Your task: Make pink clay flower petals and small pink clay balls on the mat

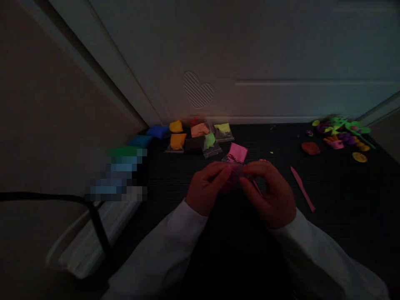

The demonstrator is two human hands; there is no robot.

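In dim light my left hand (206,188) and my right hand (269,192) meet over a dark mat (328,225). Both pinch a small clear bag of pink clay (236,157) between their fingertips, its upper end sticking up past my fingers. Both hands are closed on the bag. White sleeves cover my wrists. A thin pink tool (302,188) lies on the mat just right of my right hand.
Several bags of coloured clay (193,135) lie in a cluster at the mat's far edge by a white door (250,62). Finished clay shapes (340,135) sit at the far right with a red lump (310,148). A black strap (93,216) crosses the lower left.
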